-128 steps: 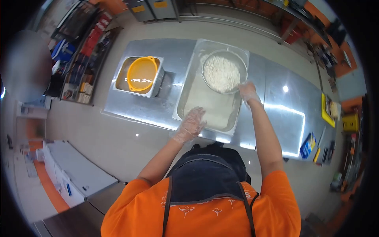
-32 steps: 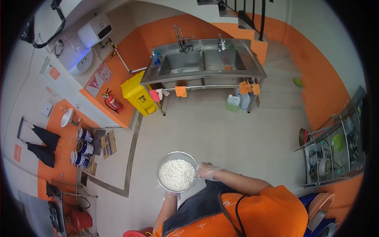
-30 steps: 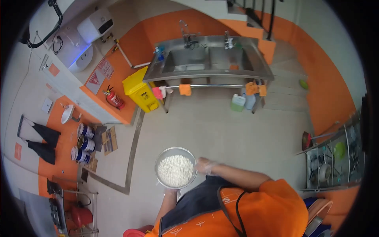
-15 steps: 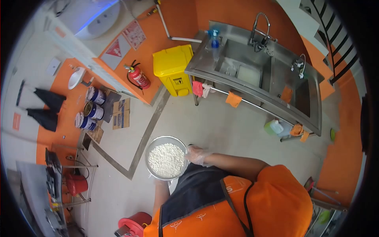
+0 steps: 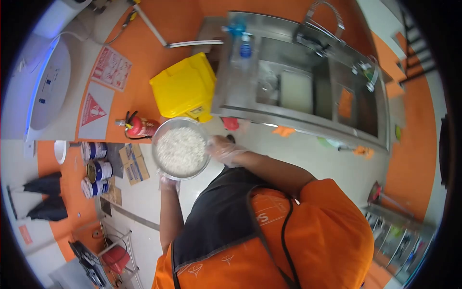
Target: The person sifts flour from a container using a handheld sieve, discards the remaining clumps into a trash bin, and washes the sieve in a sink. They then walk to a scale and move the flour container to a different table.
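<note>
A round metal bowl [image 5: 159,161] full of small white pieces [image 5: 181,150] is held in front of my body. My right hand [image 5: 224,150], in a clear plastic glove, is closed on the bowl's right rim. At the lower edge, my left hand [image 5: 169,183], also gloved, holds the bowl from below; its fingers are partly hidden beneath it. The bowl appears level.
A steel sink unit [image 5: 269,115] with a pale block or tray in one basin stands ahead to the right. A yellow bin [image 5: 183,86] and a red fire extinguisher [image 5: 143,126] are just beyond the bowl. Tubs [image 5: 99,170] and flattened cardboard [image 5: 134,164] lie left.
The view has turned and come nearer to the sink and yellow bin. Both hands have moved forward with the bowl, still holding it.
</note>
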A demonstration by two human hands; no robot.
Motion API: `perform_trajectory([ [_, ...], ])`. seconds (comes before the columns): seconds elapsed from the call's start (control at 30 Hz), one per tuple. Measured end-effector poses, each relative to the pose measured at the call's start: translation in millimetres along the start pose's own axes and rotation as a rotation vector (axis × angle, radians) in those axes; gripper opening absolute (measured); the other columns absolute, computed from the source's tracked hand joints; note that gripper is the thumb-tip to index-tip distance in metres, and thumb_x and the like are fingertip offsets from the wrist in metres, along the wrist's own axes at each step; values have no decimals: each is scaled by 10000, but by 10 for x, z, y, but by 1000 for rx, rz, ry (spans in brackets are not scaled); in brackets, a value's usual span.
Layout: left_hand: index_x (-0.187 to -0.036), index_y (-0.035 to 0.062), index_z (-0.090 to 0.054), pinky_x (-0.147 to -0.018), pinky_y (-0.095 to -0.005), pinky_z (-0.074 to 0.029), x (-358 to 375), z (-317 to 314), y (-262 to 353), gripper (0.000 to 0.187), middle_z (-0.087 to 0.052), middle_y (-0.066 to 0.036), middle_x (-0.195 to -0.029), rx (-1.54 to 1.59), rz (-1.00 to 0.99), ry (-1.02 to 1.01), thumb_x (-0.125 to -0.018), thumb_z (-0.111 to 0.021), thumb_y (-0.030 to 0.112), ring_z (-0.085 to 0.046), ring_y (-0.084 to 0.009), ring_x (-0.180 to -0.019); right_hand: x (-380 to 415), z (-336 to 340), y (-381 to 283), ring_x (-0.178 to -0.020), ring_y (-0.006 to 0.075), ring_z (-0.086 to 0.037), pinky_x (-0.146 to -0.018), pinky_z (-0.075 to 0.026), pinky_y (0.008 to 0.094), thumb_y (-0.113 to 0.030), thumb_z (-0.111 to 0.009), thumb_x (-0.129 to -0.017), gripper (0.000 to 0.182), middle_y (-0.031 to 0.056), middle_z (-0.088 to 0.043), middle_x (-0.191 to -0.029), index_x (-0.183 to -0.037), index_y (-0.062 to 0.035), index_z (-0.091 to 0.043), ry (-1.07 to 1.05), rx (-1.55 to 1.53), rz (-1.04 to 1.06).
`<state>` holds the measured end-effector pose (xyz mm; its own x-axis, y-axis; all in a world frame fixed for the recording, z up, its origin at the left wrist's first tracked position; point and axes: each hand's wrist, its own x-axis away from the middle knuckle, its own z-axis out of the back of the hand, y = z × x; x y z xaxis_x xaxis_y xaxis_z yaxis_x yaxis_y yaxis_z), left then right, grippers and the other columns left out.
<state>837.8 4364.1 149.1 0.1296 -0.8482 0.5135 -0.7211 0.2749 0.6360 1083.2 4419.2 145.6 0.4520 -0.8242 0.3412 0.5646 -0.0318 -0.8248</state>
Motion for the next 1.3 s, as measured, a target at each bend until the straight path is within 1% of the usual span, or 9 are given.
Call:
perform_trajectory([
  [0.13, -1425, 62, -460, -1007, -430, -474, -1405, 903, 78, 609, -554, -152, -1372, 255, 100, -124, -1002, -411, 497, -573, -295, -1198, -740, 773, 166, -852, 359, -627, -822, -492, 464, -313, -542, -951, 351, 204, -614, -864, -1020, 28, -593, 88, 17, 63],
  [0.37, -1378, 91, -505, -1001, -413, -430, -1941, 162, 489, 573, -595, -90, -1296, -276, 354, -31, -1010, -408, 519, -586, -266, -1122, -1640, 1780, 439, -1007, 408, -613, -885, -461, 463, -343, -584, -861, 408, 250, -631, -1021, -1041, 23, -607, 514, -259, -519],
  [0.5, -1335, 52, -529, -940, -361, -480, -2486, -233, 362, 474, -624, -108, -1249, -535, 466, -208, -1011, -500, 396, -623, -226, -1031, -1810, 1948, 1126, -1001, 415, -608, -876, -456, 466, -343, -591, -852, 422, 254, -626, -1026, -1032, 39, -600, 591, 97, -204],
  [0.57, -1301, 45, -560, -921, -353, -481, -2752, -503, 262, 456, -636, -106, -1226, -674, 514, -321, -996, -533, 382, -625, -208, -1025, -1651, 2181, 597, -972, 427, -612, -864, -454, 464, -327, -592, -850, 413, 258, -636, -981, -984, 63, -604, 701, -147, -569],
  [0.73, -1237, 59, -616, -869, -316, -475, -3748, -772, -207, 413, -657, -80, -1140, -927, 671, -489, -963, -581, 366, -624, -168, -973, -1587, 1900, 1249, -881, 409, -632, -839, -465, 460, -294, -613, -839, 385, 258, -647, -864, -927, 80, -608, 659, -287, -567],
  [0.93, -1001, 91, -683, -719, -345, -511, -4933, -231, -519, 236, -694, -63, -896, -1489, 341, -524, -948, -600, 305, -645, -195, -791, -2062, 1722, 1118, -922, 388, -644, -837, -478, 440, -283, -608, -853, 379, 276, -652, -891, -953, 82, -621, 505, -439, -863],
  [1.0, -1014, 109, -671, -744, -397, -519, -5726, 559, -808, 269, -707, -101, -958, -2126, -216, -758, -951, -566, 348, -668, -251, -846, -2357, 1427, 1339, -954, 408, -633, -851, -481, 446, -276, -596, -864, 372, 282, -647, -933, -986, 75, -621, 451, -159, -634],
  [1.13, -1238, 141, -612, -937, -435, -485, -6209, 292, -695, 408, -652, -137, -1209, -2237, -212, -555, -963, -503, 421, -608, -276, -1135, -3146, 1005, 1526, -963, 437, -623, -874, -479, 474, -293, -588, -889, 382, 280, -640, -967, -1036, 59, -600, 400, -30, -476],
  [1.3, -1524, 158, -309, -1206, -478, -169, -6939, 1798, -1380, 672, -374, -112, -1527, -1262, 15, -476, -954, -505, 454, -201, -219, -1473, -4400, 1125, 1166, -1047, 452, -590, -900, -457, 513, -315, -563, -940, 368, 294, -623, -1053, -1071, 29, -563, 295, -195, -648],
])
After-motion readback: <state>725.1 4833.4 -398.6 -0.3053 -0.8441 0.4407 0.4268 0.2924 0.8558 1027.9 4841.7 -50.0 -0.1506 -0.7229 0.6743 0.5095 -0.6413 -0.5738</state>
